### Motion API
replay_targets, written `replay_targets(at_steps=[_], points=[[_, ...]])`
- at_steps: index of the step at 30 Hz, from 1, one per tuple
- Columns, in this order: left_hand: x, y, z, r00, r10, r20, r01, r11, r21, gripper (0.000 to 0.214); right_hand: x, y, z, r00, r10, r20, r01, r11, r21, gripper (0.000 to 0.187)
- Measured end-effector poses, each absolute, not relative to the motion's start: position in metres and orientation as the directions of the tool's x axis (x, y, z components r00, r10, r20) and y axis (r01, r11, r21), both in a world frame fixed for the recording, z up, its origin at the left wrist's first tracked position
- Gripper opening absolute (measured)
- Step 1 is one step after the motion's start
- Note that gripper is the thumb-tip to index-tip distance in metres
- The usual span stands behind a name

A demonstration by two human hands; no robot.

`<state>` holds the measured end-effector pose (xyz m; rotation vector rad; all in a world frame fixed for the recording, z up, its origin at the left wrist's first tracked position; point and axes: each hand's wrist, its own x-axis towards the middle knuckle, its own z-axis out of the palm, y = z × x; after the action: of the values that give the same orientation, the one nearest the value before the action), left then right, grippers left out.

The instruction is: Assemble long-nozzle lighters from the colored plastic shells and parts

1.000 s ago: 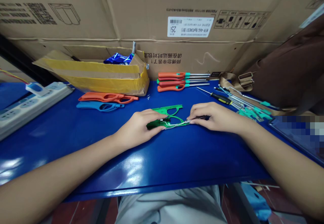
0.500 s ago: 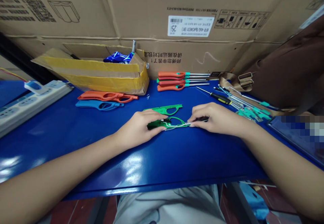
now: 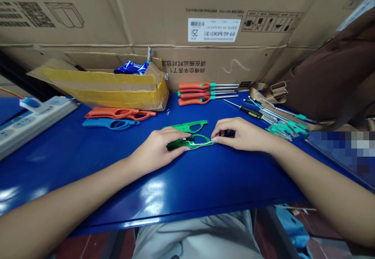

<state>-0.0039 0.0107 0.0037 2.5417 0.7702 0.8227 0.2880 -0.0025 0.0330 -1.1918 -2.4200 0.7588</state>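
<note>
R hand [image 3: 238, 134] crept slightly L along green half-shell [image 3: 175, 143], fingertips pinching white wire [image 3: 202, 144] by shell tip. L hand [image 3: 155, 145] grips other end, thumb vs fingers. Shell mid-table [image 3: 187, 188], btwn front/back edges. Prob fine wire adj only.

Glare on blue tabletop [image 3: 205, 184], stretched edges
</note>
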Motion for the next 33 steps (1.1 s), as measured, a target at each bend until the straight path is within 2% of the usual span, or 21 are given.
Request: replay_targets(at_steps=[5,9,12,18,21,24,28,33], points=[[-0.001,0.010,0.003,0.671,0.604,0.431,0.390,-0.781,0.487,0.029,0.284,0.002,0.027,-0.487,0.871,-0.066,0.658,0.316,-0.684,0.026],[0.002,0.008,0.002,0.669,0.609,0.426,0.375,-0.772,0.513,0.029,0.282,0.003,0.030,-0.435,0.877,-0.203,0.699,0.188,-0.690,0.033],[0.005,0.007,0.001,0.651,0.630,0.424,0.373,-0.751,0.544,0.028,0.279,0.004,0.035,-0.419,0.874,-0.248,0.730,0.162,-0.664,0.037],[0.005,0.007,0.000,0.644,0.649,0.405,0.368,-0.727,0.579,0.028,0.272,0.009,0.044,-0.391,0.845,-0.366,0.812,0.129,-0.569,0.019],[0.004,0.007,0.001,0.648,0.646,0.404,0.368,-0.729,0.576,0.029,0.268,0.010,0.052,-0.387,0.840,-0.381,0.848,0.161,-0.505,0.016],[0.005,0.007,0.002,0.643,0.654,0.399,0.376,-0.724,0.579,0.029,0.264,0.012,0.057,-0.348,0.814,-0.465,0.870,0.095,-0.484,0.017],[0.005,0.006,0.003,0.642,0.662,0.387,0.385,-0.715,0.584,0.029,0.267,0.017,0.053,-0.333,0.760,-0.558,0.837,-0.033,-0.546,0.028],[0.004,0.007,0.002,0.658,0.639,0.398,0.376,-0.737,0.562,0.030,0.280,0.021,0.041,-0.440,0.740,-0.509,0.712,-0.058,-0.700,0.041]])
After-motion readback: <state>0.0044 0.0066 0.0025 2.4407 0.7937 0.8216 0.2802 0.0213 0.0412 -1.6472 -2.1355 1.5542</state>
